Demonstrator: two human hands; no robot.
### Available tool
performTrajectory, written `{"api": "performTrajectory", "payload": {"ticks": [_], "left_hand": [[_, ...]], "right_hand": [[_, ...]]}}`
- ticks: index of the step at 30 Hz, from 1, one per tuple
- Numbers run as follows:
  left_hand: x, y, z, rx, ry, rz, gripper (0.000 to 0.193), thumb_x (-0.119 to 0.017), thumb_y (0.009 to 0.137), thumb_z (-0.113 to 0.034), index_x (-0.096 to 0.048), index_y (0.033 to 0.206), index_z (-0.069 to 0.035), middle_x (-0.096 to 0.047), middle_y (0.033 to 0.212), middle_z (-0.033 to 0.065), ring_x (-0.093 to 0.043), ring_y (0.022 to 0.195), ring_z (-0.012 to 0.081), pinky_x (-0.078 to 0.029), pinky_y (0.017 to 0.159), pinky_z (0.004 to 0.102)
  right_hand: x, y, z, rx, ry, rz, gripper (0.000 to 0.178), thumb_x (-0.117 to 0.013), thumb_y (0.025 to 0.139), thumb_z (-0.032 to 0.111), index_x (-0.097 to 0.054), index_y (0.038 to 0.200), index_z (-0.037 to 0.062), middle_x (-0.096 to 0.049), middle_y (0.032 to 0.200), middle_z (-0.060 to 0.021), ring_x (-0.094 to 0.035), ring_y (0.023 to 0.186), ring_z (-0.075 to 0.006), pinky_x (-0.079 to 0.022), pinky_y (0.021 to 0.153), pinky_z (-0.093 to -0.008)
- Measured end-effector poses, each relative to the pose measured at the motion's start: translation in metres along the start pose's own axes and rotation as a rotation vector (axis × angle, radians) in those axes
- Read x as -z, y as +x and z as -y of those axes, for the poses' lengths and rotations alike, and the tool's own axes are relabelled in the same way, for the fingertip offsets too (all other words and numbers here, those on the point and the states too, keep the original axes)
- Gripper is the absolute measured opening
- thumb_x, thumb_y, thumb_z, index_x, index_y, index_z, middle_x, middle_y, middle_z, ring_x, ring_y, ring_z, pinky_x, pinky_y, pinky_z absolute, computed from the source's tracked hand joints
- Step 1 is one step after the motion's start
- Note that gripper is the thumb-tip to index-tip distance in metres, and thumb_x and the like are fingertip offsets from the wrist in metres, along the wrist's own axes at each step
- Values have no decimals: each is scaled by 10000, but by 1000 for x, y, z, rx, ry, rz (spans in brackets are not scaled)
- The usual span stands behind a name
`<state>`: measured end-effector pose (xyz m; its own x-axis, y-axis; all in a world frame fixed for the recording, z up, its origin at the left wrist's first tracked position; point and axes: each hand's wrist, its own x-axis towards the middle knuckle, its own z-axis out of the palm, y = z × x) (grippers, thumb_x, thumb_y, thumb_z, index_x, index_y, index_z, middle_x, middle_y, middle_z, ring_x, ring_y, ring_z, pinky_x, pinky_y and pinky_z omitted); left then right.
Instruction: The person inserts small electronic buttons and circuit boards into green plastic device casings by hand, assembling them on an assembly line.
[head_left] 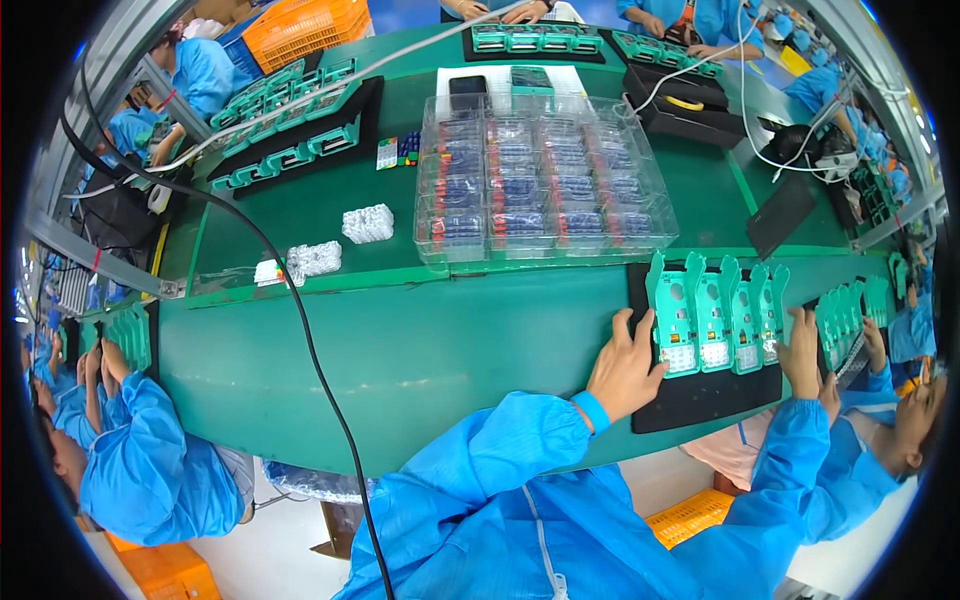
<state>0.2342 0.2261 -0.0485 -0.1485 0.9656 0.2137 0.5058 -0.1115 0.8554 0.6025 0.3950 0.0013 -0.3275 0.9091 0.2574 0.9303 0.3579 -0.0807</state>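
A black tray (pixel 700 405) lies on the green conveyor belt in front of me, carrying several teal plastic shells (pixel 715 315) side by side, each with a small keypad. My left hand (pixel 625 370) rests on the tray's left edge, thumb against the leftmost shell. My right hand (pixel 803 350) holds the tray's right edge beside the rightmost shell. Both arms are in blue sleeves.
Clear blister trays (pixel 540 185) of small parts stand on the raised green shelf behind. Small bagged parts (pixel 367 223) lie to the left. More black trays of teal shells (pixel 290 130) sit farther back. Co-workers in blue sit at left (pixel 150 470) and right (pixel 880 440). A black cable (pixel 300 320) crosses the belt.
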Motion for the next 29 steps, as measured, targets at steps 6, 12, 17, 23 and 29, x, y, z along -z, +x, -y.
{"api": "performTrajectory", "payload": {"ticks": [6,12,17,23,29], "left_hand": [[23,-3,18,40,-319,65,510,-771,926,-92,-529,1373,-57,-536,1368,193,-727,887,239,-616,777,357],[49,-16,31,-62,-477,162,184,-769,950,-113,-619,957,-8,-668,974,128,-721,809,223,-611,738,346],[61,-35,36,-147,-477,451,212,-779,935,-195,-639,876,-47,-647,756,94,-703,788,262,-570,682,392],[60,-87,24,-654,-29,782,362,-806,814,-239,-683,1116,-82,-607,1378,149,-541,1327,336,-423,1110,484],[59,-92,19,-711,486,950,655,-822,787,-220,-634,1406,-112,-346,1691,165,-298,1575,366,-247,1291,499]], "right_hand": [[48,63,254,478,383,-116,439,-784,804,-40,-647,1212,44,-630,1213,-212,-595,1169,-426,-501,990,-483],[15,117,336,624,-3,198,181,-766,864,103,-720,1035,68,-686,1172,-140,-633,1139,-383,-507,946,-509],[39,137,330,651,148,398,123,-699,902,83,-737,998,16,-739,1006,-199,-677,939,-444,-540,823,-517],[102,112,358,571,223,-121,78,-633,929,72,-656,1001,57,-712,942,-152,-682,907,-416,-543,745,-506],[148,-71,359,335,45,-245,230,-677,830,88,-634,1053,126,-648,938,-115,-711,901,-328,-563,727,-416]]}}
